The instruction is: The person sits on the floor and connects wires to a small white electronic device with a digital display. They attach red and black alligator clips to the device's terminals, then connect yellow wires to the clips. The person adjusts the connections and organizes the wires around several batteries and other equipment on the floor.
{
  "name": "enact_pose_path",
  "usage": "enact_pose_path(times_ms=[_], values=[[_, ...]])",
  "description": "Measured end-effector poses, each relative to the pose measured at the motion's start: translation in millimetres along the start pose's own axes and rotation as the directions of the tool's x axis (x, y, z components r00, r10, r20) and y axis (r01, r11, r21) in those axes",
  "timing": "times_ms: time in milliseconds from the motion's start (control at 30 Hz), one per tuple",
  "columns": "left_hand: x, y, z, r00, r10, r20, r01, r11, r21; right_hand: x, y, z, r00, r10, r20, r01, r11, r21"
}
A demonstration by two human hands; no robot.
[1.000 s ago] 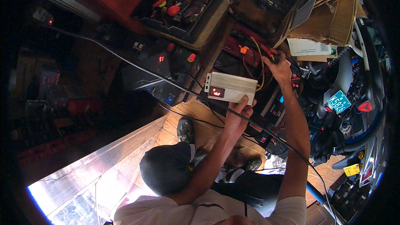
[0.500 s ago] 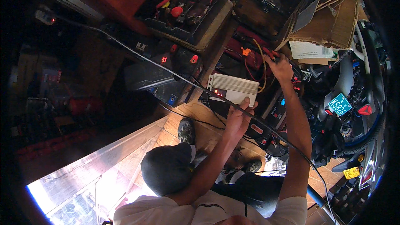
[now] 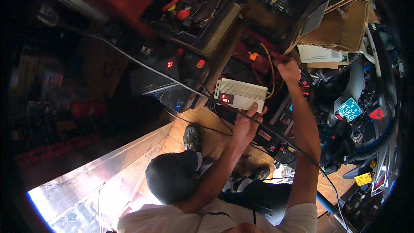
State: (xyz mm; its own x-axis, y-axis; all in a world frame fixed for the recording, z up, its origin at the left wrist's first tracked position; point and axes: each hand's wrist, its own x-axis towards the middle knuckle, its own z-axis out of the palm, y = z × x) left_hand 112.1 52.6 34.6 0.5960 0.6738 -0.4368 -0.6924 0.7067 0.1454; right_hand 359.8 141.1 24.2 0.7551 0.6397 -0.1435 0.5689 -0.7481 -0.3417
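My left hand grips the lower right end of a silver finned metal box, thumb on top. A small display with red lit digits sits at the box's left end. A black cable runs across by my left fingers. Farther up and right, my right hand is closed around a slim red piece, whose exact kind is too dark to tell. A yellow wire curves between the box's right end and that hand. An orange connector lies left of it.
An open dark case holding red leads and parts stands beyond. Black batteries sit left, one with a lit red display. A torn cardboard box is at upper right. Motorbike parts crowd the right, and a black cap is below.
The red digits on the silver box's display look clearer and different now. My right hand has shifted slightly down; the box stays almost in place in my left hand.
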Motion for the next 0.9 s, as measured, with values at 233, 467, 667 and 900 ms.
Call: enact_pose_path(times_ms=[233,467,667,900], values=[[-3.2,4.4,2.9,0.994,-0.104,-0.015,0.104,0.994,-0.016,5.2,12.3,3.0,0.995,-0.096,-0.03,0.1,0.967,0.233],[-7.0,9.1,1.1,0.993,-0.115,0.001,0.115,0.993,0.016,9.3,-0.6,-6.3,0.999,0.043,-0.026,-0.04,0.994,0.106],[-7.3,20.7,13.3,0.996,-0.051,-0.073,0.058,0.994,0.09,-7.3,-3.0,-6.5,0.978,0.08,-0.192,-0.047,0.984,0.174],[-2.9,61.3,39.2,0.999,0.014,-0.049,0.0,0.959,0.284,-77.9,0.1,-78.1,0.944,-0.032,0.329,-0.314,0.226,0.922]])
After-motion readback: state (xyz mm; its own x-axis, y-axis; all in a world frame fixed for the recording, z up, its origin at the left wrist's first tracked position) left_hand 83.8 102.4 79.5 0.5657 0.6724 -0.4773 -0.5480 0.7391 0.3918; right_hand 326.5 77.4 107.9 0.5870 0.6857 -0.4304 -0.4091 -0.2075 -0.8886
